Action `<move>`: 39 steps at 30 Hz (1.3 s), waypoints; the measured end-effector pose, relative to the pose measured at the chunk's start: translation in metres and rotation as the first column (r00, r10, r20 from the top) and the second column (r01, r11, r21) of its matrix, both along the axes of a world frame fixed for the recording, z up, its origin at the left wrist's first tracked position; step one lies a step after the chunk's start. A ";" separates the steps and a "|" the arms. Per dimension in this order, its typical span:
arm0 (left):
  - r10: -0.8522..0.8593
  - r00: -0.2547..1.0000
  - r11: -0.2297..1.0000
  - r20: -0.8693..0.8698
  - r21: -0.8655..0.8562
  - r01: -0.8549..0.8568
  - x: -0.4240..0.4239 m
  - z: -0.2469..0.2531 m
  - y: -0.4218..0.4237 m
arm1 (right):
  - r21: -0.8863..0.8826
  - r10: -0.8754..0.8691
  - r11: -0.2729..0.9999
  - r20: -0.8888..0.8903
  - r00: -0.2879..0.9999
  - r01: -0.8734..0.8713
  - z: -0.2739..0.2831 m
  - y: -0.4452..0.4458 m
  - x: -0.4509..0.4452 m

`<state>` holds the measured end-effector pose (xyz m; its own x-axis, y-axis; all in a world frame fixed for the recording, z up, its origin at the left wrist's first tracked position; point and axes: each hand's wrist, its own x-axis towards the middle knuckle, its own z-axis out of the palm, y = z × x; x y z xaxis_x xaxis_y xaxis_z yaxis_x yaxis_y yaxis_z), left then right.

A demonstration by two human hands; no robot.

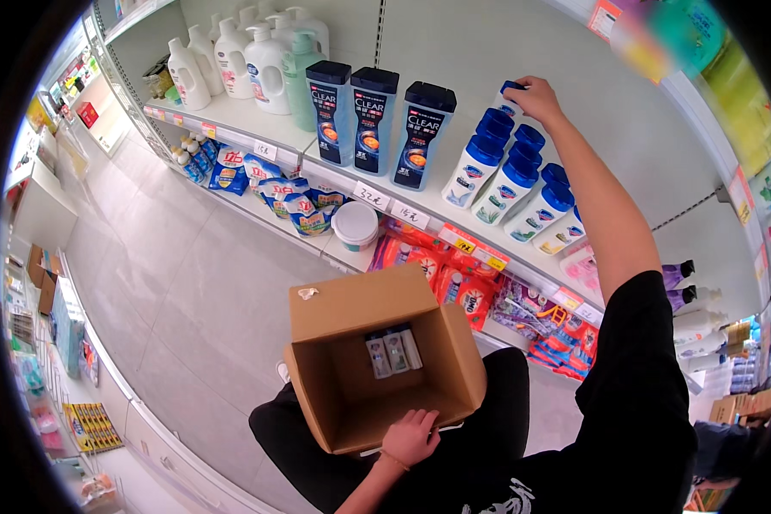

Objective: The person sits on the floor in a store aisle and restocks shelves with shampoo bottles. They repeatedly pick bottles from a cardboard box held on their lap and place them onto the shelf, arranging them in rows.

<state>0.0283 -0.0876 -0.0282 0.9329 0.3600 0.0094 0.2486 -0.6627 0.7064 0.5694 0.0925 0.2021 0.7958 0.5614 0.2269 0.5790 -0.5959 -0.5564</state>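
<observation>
My right hand (537, 100) reaches over the shelf and grips the blue cap of a white bottle (507, 109) at the back of a row. In front of it stand several white Safeguard bottles (472, 170) with blue caps, lined up in rows. An open cardboard box (356, 305) rests on my lap, its flap raised towards the shelf. My left hand (412, 437) holds the near rim of the box, fingers curled over it. Inside, at the far wall, a few small white bottles (392, 353) stand together.
Three dark CLEAR bottles (368, 122) stand left of the white rows. Pump and handled bottles (270, 70) are further left. Below lie detergent bags (466, 289), blue-and-white pouches (295, 199) and a white tub (355, 225). Another shelf board (739, 186) overhangs at right.
</observation>
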 end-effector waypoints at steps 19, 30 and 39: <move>-0.001 1.000 1.000 0.009 -0.004 0.001 0.003 -0.001 0.002 | -0.247 0.176 0.934 -0.311 0.934 -0.258 -0.012 0.008 0.013; -0.008 1.000 1.000 -0.020 0.011 0.008 0.002 -0.003 -0.001 | -0.169 0.135 0.974 -0.087 0.987 -0.148 0.000 -0.003 0.011; 0.020 0.999 1.000 -0.045 0.009 -0.020 -0.003 -0.006 -0.003 | 0.354 0.678 0.696 -0.040 0.734 -0.625 0.047 -0.109 -0.181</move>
<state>0.0254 -0.0910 -0.0341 0.9250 0.3787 -0.0298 0.2937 -0.6632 0.6884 0.3885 -0.0164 0.2487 0.2940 0.8778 0.3783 0.6477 0.1082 -0.7542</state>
